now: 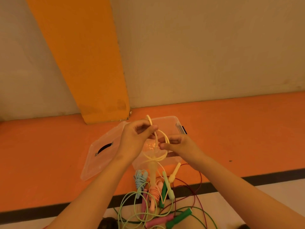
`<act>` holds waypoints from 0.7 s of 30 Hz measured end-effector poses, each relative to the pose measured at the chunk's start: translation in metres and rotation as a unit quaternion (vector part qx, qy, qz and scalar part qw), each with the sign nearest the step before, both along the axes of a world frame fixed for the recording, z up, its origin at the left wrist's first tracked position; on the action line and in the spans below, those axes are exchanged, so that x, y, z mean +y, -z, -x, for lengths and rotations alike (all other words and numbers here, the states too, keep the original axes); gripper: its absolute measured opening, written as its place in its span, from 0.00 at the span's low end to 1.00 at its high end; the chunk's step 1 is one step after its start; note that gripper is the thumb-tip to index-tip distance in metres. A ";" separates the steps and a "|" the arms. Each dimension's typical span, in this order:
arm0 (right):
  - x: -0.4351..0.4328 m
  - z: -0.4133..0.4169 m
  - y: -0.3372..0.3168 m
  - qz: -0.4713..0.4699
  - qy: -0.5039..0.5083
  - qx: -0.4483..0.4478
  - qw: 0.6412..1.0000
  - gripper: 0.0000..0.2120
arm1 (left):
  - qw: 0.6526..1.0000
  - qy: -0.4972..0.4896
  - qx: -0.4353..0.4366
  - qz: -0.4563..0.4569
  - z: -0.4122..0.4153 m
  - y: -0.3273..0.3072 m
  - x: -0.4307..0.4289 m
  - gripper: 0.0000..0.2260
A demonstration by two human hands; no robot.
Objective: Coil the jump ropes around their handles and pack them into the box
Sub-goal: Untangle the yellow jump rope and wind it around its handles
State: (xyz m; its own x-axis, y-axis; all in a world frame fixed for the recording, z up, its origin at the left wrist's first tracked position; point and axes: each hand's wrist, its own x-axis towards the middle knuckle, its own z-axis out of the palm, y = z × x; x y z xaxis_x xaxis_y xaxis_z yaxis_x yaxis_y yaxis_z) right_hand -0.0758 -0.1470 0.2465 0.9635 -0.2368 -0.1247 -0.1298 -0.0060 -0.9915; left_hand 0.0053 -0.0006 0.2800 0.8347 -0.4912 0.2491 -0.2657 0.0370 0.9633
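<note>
Both hands are raised over the clear plastic box [171, 123]. My left hand [135, 139] pinches a loop of pale yellow rope [162, 134] near its top. My right hand [179, 146] pinches the same rope a little lower. The rope's coils cross below my hands, and its yellow handle [152, 174] hangs down from them. On the floor beneath lie a blue coiled rope [140, 179], a peach coiled rope [154, 194], and loose ropes with pink [158, 221], green [179, 218] and light-green handles [170, 192].
The box's clear lid [100, 156] with a black handle slot lies to the left of the box on the orange floor. An orange pillar [92, 71] and a beige wall stand behind. A black floor stripe [264, 178] crosses below.
</note>
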 end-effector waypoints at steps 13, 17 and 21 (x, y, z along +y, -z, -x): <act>0.012 0.000 0.003 0.050 -0.044 -0.001 0.998 0.05 | 0.995 -0.008 0.058 0.075 0.000 -0.011 0.009 0.07; 0.013 0.000 -0.001 -0.020 -0.026 -0.023 0.999 0.06 | 0.994 0.010 0.090 0.057 -0.002 -0.003 0.009 0.04; 0.012 -0.001 -0.009 -0.092 0.001 -0.048 0.995 0.04 | 0.997 0.016 0.014 -0.072 0.001 0.005 0.009 0.18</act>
